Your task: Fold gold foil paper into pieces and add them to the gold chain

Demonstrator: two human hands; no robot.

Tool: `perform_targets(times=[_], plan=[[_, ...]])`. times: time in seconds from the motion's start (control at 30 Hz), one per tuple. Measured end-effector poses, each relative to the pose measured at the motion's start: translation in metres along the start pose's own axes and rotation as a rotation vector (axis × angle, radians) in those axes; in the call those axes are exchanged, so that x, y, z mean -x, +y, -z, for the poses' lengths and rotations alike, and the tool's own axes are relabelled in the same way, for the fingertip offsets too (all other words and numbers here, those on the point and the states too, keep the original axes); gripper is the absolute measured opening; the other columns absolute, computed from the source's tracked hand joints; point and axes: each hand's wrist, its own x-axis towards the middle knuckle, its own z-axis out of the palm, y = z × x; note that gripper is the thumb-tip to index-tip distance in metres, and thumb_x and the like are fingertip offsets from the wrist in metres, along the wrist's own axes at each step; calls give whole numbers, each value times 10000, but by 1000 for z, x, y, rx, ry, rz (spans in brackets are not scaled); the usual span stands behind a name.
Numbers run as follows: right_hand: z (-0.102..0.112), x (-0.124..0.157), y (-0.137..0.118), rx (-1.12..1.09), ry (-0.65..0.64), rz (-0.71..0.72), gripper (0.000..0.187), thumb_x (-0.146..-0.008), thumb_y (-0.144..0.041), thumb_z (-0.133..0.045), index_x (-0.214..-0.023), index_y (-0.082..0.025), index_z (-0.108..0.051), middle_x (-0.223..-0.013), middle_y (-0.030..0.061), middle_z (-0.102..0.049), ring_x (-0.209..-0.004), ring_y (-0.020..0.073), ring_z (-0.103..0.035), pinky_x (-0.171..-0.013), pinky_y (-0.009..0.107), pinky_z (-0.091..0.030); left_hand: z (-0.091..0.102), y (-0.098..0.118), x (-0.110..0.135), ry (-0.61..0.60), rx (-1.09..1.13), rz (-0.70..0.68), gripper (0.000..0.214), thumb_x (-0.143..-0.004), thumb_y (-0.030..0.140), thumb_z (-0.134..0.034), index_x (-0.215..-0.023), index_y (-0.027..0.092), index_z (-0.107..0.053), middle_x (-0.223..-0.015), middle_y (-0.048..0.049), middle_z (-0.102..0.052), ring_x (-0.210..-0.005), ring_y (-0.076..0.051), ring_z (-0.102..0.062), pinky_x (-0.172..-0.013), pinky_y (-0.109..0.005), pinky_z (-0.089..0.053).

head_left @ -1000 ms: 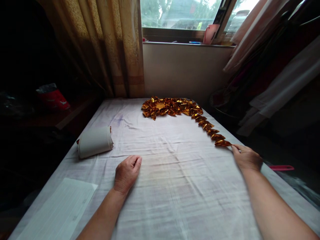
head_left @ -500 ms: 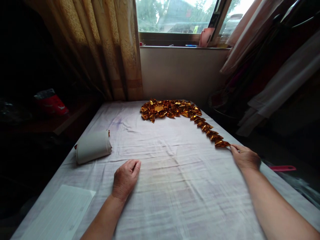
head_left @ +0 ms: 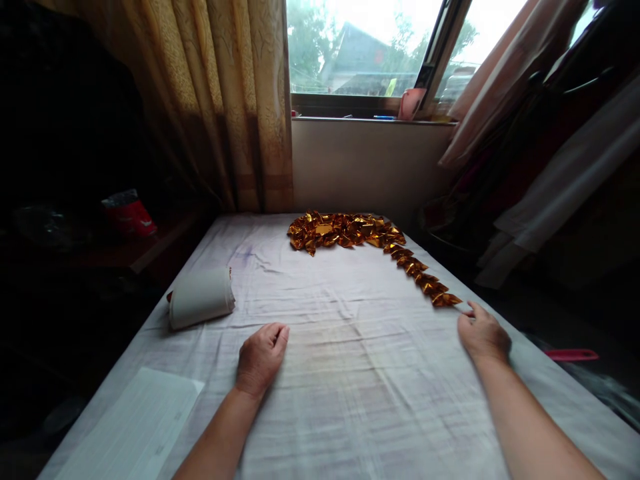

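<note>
A chain of shiny gold foil pieces [head_left: 417, 272] is laid across a cloth-covered worktop [head_left: 325, 407], bunched thickly near the far edge and trailed down the right side. Just beside its nearest tip, the right hand [head_left: 484, 333] is held with thumb and forefinger slightly apart, the foil clear of both. The left hand [head_left: 263, 357] is rested on the cloth, its fingers curled together into a loose fist. Farther left, a white-backed roll [head_left: 201, 300] and a lined sheet [head_left: 135, 427] are set out. Beyond, a window [head_left: 360, 53] is bordered by a gold curtain [head_left: 225, 120].
</note>
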Motion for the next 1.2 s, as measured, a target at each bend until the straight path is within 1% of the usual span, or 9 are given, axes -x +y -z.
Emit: perform_targets(times=[0.1,0.3,0.43,0.63,0.8,0.93,1.03,1.1,1.2], plan=[[4,14,-18,-52,61,-53,441,-830,-216,-458,-1214,-124,-653,-955,142,-685,-794,253,-605,-629,325,-433,0,0,0,-9,6,11,293,-926,356,-447,-824,233,-692,-860,-16,-724,-782,-152,-648,-713,-240,-434],[6,39,-70,-259,113,182,384,-820,-246,-461,-1110,-154,-696,-922,91,-687,-734,189,-581,-645,287,-431,0,1,0,-15,0,18,265,-923,331,-460,-815,226,-678,-854,-16,-716,-784,-151,-643,-699,-234,-409],[5,58,-122,-393,18,356,368,-819,-249,-457,-1086,-178,-699,-922,76,-698,-733,175,-590,-690,281,-459,2,1,1,5,-7,6,256,-920,308,-464,-806,217,-675,-825,-15,-710,-761,-146,-634,-675,-230,-398],[1,95,-184,-513,-212,404,337,-825,-251,-446,-1011,-211,-724,-1007,69,-722,-879,198,-649,-806,302,-500,-2,1,2,42,-13,-29,248,-913,291,-474,-797,219,-681,-804,-12,-707,-743,-142,-637,-679,-227,-432],[-5,106,-187,-554,-270,407,299,-811,-273,-465,-916,-242,-743,-968,41,-742,-904,205,-671,-827,317,-521,15,-11,-7,96,-26,-72,204,-901,264,-492,-907,221,-691,-905,-18,-722,-807,-136,-654,-788,-223,-486],[-7,103,-183,-581,-287,381,301,-799,-290,-471,-913,-244,-746,-966,33,-750,-912,206,-678,-836,322,-527,51,-37,-27,249,-136,-17,369,-884,328,-524,-1199,168,-628,-1217,-142,-638,-1137,-278,-574,-1021,-404,-414],[-7,103,-183,-593,-297,369,290,-787,-293,-483,-898,-250,-747,-962,24,-752,-904,201,-679,-829,317,-527,74,-61,-41,367,-439,55,649,-815,410,-627,-1372,105,-493,-1462,-210,-443,-1354,-365,-383,-1123,-507,-278],[-7,104,-184,-598,-302,363,290,-783,-292,-485,-896,-248,-748,-965,26,-752,-902,199,-680,-830,317,-527,81,-75,-45,335,-558,134,787,-780,486,-653,-1390,32,-451,-1506,-260,-358,-1405,-404,-289,-1139,-558,-213],[-6,104,-184,-599,-310,357,288,-778,-293,-491,-898,-253,-750,-967,25,-753,-903,202,-681,-824,320,-530,82,-90,-45,268,-643,180,764,-792,527,-612,-1374,51,-476,-1513,-263,-347,-1400,-417,-292,-1115,-601,-213]])
